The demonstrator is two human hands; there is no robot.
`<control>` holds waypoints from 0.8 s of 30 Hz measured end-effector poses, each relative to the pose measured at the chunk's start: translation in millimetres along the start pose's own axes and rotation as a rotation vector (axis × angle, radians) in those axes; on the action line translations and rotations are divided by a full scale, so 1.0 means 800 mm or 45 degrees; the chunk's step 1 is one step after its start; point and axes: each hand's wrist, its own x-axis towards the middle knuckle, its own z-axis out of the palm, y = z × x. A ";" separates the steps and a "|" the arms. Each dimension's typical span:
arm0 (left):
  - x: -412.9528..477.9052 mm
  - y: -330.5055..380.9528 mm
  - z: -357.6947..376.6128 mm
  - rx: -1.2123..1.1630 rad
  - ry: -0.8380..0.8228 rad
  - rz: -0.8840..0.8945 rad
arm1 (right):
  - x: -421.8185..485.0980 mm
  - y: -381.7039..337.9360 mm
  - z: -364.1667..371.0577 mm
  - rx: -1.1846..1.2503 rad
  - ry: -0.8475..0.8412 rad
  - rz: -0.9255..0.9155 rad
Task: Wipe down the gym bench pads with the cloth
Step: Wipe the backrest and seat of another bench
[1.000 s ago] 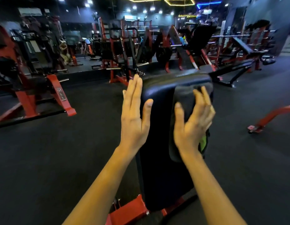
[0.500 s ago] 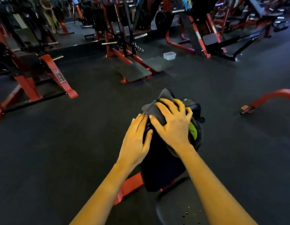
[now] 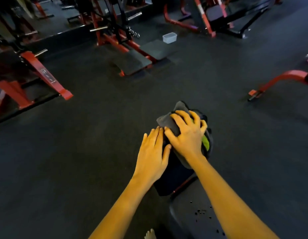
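Note:
The black upright back pad (image 3: 174, 180) of the gym bench stands in the lower middle of the head view, seen from above. A dark grey cloth (image 3: 168, 122) with a lime-green patch is draped over the pad's top end. My right hand (image 3: 187, 135) presses down on the cloth with spread, curled fingers. My left hand (image 3: 153, 156) lies flat against the pad's left side, fingers together, holding nothing. The bench's seat pad (image 3: 193, 219) shows at the bottom, dotted with small dark specks.
Red-framed machines stand at the left (image 3: 37, 73) and far middle (image 3: 115, 37), with two flat footplates (image 3: 132, 61) on the floor. A clear plastic tub (image 3: 169, 37) sits beyond them. A red curved bench leg (image 3: 277, 81) lies at the right. Dark rubber floor surrounds the bench.
The view has tipped down from facing the pad to looking over its top. My right hand slid the cloth up the pad face onto its top end; my left hand followed up the side.

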 end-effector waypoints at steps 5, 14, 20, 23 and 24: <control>0.035 0.008 0.006 0.149 -0.185 0.190 | 0.059 0.038 -0.012 0.174 -0.085 0.623; 0.081 0.032 0.030 0.278 -0.223 0.344 | 0.042 0.036 -0.014 0.217 0.056 0.621; 0.129 0.054 0.052 0.417 -0.314 0.429 | 0.095 0.130 0.000 0.894 -0.337 1.209; 0.154 0.082 0.072 0.648 -0.342 0.525 | 0.072 0.166 0.025 1.038 -0.387 1.348; 0.162 0.089 0.080 0.743 -0.400 0.588 | 0.058 0.176 0.036 1.087 -0.390 1.371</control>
